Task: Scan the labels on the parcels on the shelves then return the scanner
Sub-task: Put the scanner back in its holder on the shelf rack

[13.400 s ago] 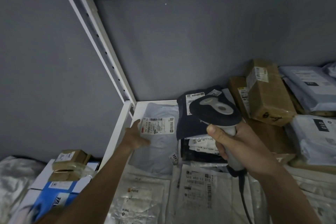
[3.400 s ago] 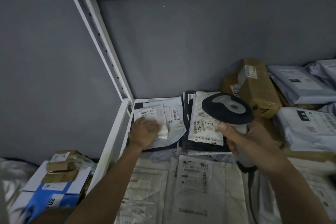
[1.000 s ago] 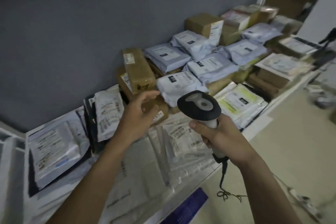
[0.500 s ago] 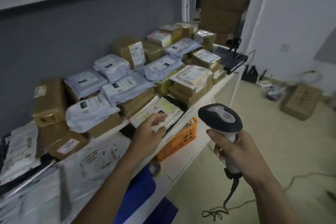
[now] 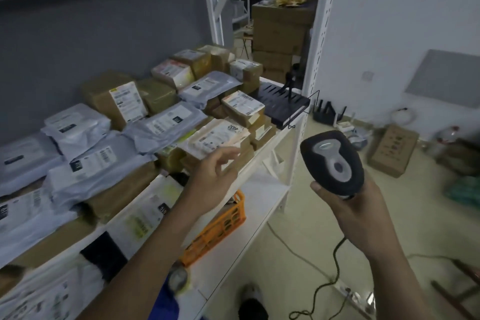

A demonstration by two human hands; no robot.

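The right hand (image 5: 355, 205) grasped the scanner (image 5: 333, 162) by its handle, head raised, cable trailing down to the floor. The left hand (image 5: 215, 179) hung relaxed and empty above the near shelf edge. The parcels (image 5: 145, 122) lay to the left of the scanner, stacked along the shelf from near to far. A black slotted unit (image 5: 284, 102) sat at the far end of the shelf, beyond the scanner. If that was the scanner's resting place, the right hand was the nearer one, and the return called for a forward reach.

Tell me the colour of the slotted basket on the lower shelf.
Orange, seen in the head view: the basket below the parcels.
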